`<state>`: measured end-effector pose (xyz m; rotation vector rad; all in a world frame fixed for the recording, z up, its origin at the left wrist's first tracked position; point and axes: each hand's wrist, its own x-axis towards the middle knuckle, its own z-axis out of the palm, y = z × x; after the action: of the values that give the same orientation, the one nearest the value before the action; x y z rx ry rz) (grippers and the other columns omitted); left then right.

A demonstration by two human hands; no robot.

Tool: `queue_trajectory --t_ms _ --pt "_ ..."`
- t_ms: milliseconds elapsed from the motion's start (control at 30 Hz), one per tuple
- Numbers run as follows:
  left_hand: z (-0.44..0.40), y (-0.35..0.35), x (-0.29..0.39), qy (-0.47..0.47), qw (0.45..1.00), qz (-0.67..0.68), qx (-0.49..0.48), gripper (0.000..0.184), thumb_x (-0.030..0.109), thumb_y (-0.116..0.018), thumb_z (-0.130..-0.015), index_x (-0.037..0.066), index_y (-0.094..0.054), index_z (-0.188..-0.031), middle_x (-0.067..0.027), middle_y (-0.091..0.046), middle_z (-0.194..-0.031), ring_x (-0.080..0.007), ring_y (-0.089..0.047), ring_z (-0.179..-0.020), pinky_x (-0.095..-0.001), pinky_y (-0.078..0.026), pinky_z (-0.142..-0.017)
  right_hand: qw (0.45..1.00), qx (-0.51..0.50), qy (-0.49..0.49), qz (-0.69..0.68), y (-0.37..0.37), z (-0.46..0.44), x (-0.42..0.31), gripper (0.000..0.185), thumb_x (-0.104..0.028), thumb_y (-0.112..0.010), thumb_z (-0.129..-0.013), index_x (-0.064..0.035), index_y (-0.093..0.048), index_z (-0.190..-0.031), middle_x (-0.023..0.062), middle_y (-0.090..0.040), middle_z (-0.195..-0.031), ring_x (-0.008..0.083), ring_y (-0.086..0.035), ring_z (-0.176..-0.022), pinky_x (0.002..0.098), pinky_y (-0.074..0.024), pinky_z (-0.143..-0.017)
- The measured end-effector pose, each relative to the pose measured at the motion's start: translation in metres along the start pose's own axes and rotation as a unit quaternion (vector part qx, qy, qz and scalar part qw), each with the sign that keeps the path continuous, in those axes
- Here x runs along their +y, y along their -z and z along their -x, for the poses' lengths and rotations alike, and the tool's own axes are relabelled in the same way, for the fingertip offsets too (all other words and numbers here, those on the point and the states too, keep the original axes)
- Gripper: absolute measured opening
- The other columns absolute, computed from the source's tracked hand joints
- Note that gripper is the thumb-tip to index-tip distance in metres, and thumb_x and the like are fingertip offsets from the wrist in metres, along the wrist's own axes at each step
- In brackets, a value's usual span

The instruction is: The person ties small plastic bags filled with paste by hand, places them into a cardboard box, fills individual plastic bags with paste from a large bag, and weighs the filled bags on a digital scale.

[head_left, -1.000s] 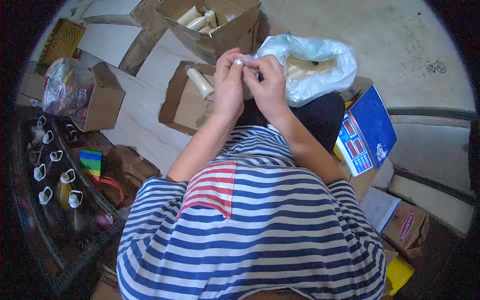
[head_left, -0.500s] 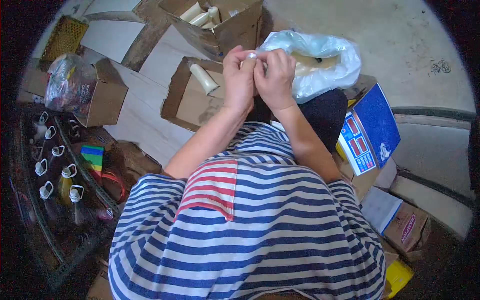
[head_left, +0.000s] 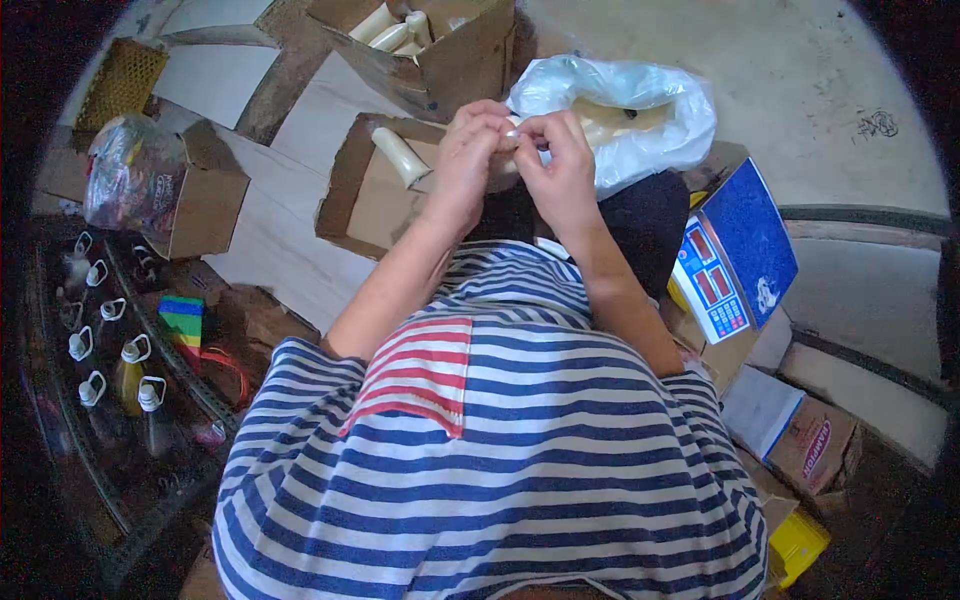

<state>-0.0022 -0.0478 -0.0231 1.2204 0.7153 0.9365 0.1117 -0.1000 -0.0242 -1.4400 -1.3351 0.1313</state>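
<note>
My left hand (head_left: 468, 155) and my right hand (head_left: 560, 150) meet in front of my lap, fingertips pinched together. Between them shows a small whitish plastic end (head_left: 512, 134), seemingly the top of a plastic bag; most of it is hidden by my fingers. Left of my hands, a shallow cardboard tray (head_left: 340, 190) holds one tube-shaped clear bag of cream-coloured contents (head_left: 400, 157). Just beyond my right hand stands a large open white plastic bag (head_left: 685, 135) with pale yellowish contents and a dark object inside.
A cardboard box (head_left: 465, 70) with several filled bags stands at the back. On the right is a blue digital scale (head_left: 750, 240), with a Champion carton (head_left: 815, 445) below it. Capped bottles (head_left: 130, 350) and a bulging plastic bag (head_left: 135, 175) are on the left.
My hands have lowered slightly, and the left fingers have curled further over the plastic end. My right hand has turned, its thumb and forefinger now pinching. The view has shifted a little.
</note>
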Motion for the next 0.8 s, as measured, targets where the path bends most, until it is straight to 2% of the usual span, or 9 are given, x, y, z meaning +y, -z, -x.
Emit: queue_trajectory --t_ms 167,233,300,467,533,600,667,733,800 --pt "-0.009 0.002 0.002 -0.016 0.998 -0.016 -0.059 0.016 0.015 -0.055 -0.08 0.0 -0.061 -0.082 -0.0095 -0.041 -0.124 -0.0155 -0.046 -0.105 -0.027 -0.039 -0.085 0.995 -0.008 -0.08 -0.056 0.011 -0.008 -0.008 0.01 -0.006 -0.061 -0.074 -0.002 -0.058 -0.082 0.0106 -0.054 -0.079 0.0247 -0.057 -0.073 0.0335 -0.046 -0.064" --pt "-0.01 0.0 -0.004 -0.03 0.999 -0.02 -0.015 0.017 0.018 -0.061 -0.079 0.004 -0.066 -0.086 -0.0126 -0.044 -0.124 -0.0231 -0.038 -0.117 -0.034 -0.031 -0.096 0.994 0.004 -0.096 -0.055 0.012 -0.01 -0.007 0.01 -0.007 -0.061 -0.075 -0.002 -0.058 -0.083 0.0108 -0.054 -0.079 0.0255 -0.057 -0.074 0.0342 -0.0459 -0.065" --pt "-0.012 0.001 -0.009 -0.042 0.999 -0.029 0.0 0.019 0.02 -0.062 -0.079 0.004 -0.067 -0.088 -0.0127 -0.044 -0.125 -0.0242 -0.037 -0.118 -0.0351 -0.03 -0.097 0.999 -0.003 0.031 0.014 0.013 -0.009 -0.003 0.012 -0.008 -0.063 -0.074 -0.0023 -0.058 -0.084 0.0118 -0.054 -0.08 0.0271 -0.056 -0.073 0.0348 -0.0457 -0.065" --pt "-0.013 0.004 -0.009 -0.094 0.991 -0.097 0.009 0.02 0.021 -0.063 -0.079 0.003 -0.067 -0.088 -0.013 -0.043 -0.125 -0.0244 -0.038 -0.117 -0.0357 -0.031 -0.097 0.999 -0.049 0.012 0.009 0.021 -0.01 -0.01 0.017 -0.012 -0.065 -0.072 -0.003 -0.059 -0.085 0.0122 -0.055 -0.082 0.0281 -0.056 -0.074 0.0345 -0.045 -0.065" --pt "-0.014 0.005 -0.01 -0.037 0.999 0.039 0.01 0.02 0.02 -0.064 -0.078 0.003 -0.067 -0.087 -0.0134 -0.044 -0.124 -0.0228 -0.041 -0.115 -0.0344 -0.032 -0.096 0.996 -0.084 0.025 0.013 0.028 -0.016 -0.011 0.019 -0.014 -0.066 -0.072 -0.0035 -0.059 -0.086 0.0122 -0.055 -0.083 0.0286 -0.056 -0.075 0.0349 -0.0446 -0.066" --pt "-0.016 0.008 -0.008 -0.037 0.999 0.024 0.01 0.019 0.019 -0.065 -0.077 0.003 -0.067 -0.086 -0.0133 -0.045 -0.123 -0.0218 -0.042 -0.114 -0.0336 -0.033 -0.095 0.979 -0.179 0.088 -0.046 0.035 -0.019 -0.013 0.023 -0.02 -0.067 -0.072 -0.0051 -0.059 -0.087 0.0113 -0.056 -0.084 0.0283 -0.056 -0.079 0.0369 -0.0435 -0.068" --pt "-0.018 0.008 -0.004 -0.042 0.999 0.01 0.01 0.017 0.017 -0.065 -0.077 0.002 -0.067 -0.085 -0.0133 -0.045 -0.122 -0.0207 -0.043 -0.113 -0.0328 -0.033 -0.094 0.985 -0.147 0.089 -0.01 0.041 -0.028 -0.018 0.025 -0.022 -0.067 -0.072 -0.0058 -0.059 -0.089 0.0107 -0.056 -0.086 0.0285 -0.055 -0.084 0.0386 -0.0426 -0.071" --pt "-0.014 0.006 0.0 -0.017 1.0 0.008 -0.006 0.015 0.015 -0.064 -0.077 0.002 -0.068 -0.082 -0.0134 -0.046 -0.121 -0.0197 -0.042 -0.114 -0.0317 -0.033 -0.094 0.98 -0.123 0.098 0.12 0.042 -0.036 -0.021 0.026 -0.022 -0.066 -0.072 -0.0057 -0.059 -0.091 0.0102 -0.056 -0.087 0.0292 -0.054 -0.087 0.0389 -0.042 -0.075" --pt "-0.013 0.003 0.0 -0.015 1.0 0.008 -0.014 0.014 0.015 -0.063 -0.078 0.002 -0.066 -0.083 -0.0104 -0.045 -0.124 -0.0174 -0.045 -0.11 -0.0297 -0.035 -0.091 0.972 -0.133 0.134 0.141 0.039 -0.037 -0.009 0.023 -0.02 -0.064 -0.073 -0.0057 -0.058 -0.089 0.0095 -0.056 -0.088 0.0292 -0.054 -0.086 0.0389 -0.042 -0.074"
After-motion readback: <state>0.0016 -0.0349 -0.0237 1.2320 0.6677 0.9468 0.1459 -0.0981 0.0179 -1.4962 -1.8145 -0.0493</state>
